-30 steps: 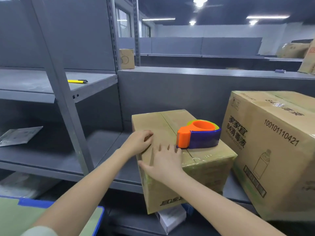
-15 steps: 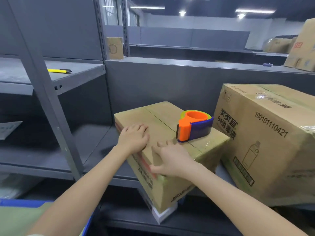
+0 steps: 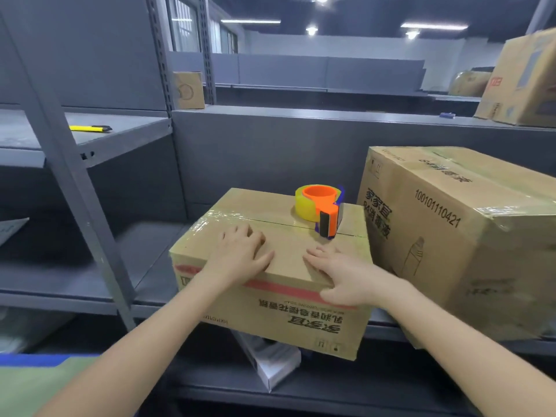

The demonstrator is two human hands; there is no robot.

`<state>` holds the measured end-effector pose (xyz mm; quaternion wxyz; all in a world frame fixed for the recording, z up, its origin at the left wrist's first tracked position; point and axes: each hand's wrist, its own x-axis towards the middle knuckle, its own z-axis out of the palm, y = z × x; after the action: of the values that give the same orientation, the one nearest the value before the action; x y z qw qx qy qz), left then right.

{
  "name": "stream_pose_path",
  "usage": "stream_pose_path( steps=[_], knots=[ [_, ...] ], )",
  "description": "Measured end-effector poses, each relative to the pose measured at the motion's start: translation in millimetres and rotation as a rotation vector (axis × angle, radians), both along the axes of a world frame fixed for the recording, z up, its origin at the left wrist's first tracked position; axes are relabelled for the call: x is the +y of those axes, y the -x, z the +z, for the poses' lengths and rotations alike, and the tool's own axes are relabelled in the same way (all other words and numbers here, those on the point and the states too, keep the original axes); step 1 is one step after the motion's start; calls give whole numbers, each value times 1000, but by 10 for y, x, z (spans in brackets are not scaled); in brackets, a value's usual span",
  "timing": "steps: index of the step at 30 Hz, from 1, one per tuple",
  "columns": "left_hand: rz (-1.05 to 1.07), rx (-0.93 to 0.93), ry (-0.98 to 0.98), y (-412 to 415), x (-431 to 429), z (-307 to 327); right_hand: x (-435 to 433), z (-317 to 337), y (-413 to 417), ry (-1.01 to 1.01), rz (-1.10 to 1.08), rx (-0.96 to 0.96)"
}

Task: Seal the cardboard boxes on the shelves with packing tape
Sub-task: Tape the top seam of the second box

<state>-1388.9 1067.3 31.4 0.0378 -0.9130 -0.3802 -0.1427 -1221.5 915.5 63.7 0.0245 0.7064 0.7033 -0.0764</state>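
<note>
Lying lengthwise left-right, box (image 3: 288, 257); tape dispenser (image 3: 324, 210) cutter facing viewer.

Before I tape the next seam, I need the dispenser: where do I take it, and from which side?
Probably from above with the right hand: the tape dispenser lies flat on the box, hub opening up, so the grip is the yellow roll and orange frame.

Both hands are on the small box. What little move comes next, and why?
Likely the right hand reaches for the tape dispenser while the left hand steadies the small box: the dispenser stands unheld on top, at a centre seam that looks untaped.
</note>
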Motion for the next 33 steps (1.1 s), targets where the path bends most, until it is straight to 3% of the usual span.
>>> stream_pose_path(
  steps=[3, 8, 14, 18, 24, 28, 33],
  knots=[
    [22, 32, 67, 155, 336, 71, 193, -197, 365, -177, -59, -7],
    [96, 28, 190, 356, 698, 47, 552, -392, 645, -292, -179, -89],
    [217, -7, 229, 369, 532, -25, 511, -501, 413, -449, -47, -55],
    [377, 6, 188, 308, 76, -133, 465, -388, -117, -384, 146, 40],
    [308, 7, 80, 410, 1, -93, 550, -306, -510, -266, 219, -29],
    [252, -15, 88, 454, 246, -13, 561, -350, -175, -284, 126, -112],
    [128, -45, 135, 372, 743, 78, 694, -272, 768, -246, -63, 23]
  ],
)
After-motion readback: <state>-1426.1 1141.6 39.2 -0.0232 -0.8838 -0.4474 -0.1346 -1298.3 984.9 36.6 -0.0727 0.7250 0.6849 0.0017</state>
